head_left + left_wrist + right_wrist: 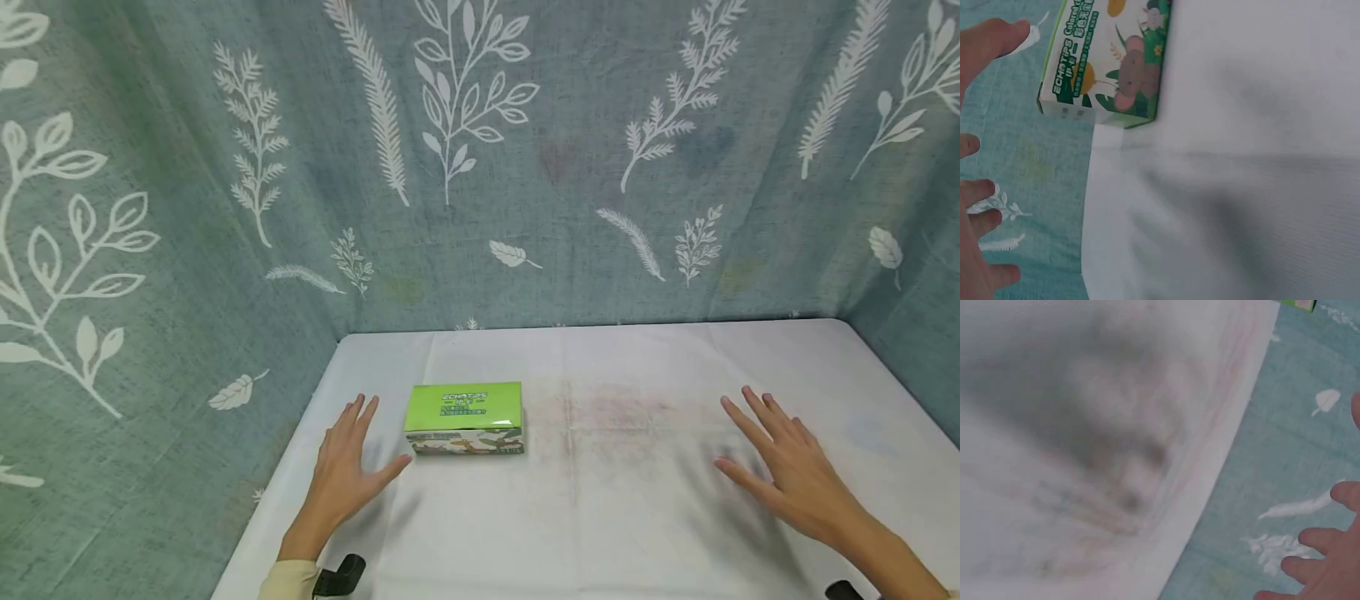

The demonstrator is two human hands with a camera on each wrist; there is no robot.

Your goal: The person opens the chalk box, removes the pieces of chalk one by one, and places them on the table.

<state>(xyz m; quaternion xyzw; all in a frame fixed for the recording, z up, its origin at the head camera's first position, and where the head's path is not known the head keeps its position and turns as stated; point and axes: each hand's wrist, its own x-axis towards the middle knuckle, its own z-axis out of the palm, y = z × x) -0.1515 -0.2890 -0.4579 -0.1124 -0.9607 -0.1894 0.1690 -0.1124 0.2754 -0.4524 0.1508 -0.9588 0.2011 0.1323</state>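
Closed green-topped box (464, 418), contents hidden, spread left hand (347, 477) beside

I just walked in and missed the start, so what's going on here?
A person's bare left hand, fingers spread, is beside a rectangular box with a bright green top and printed sides, not gripping it. Their bare right hand, also spread, is farther right, holding nothing. The box sits left of centre on a creased white tabletop.
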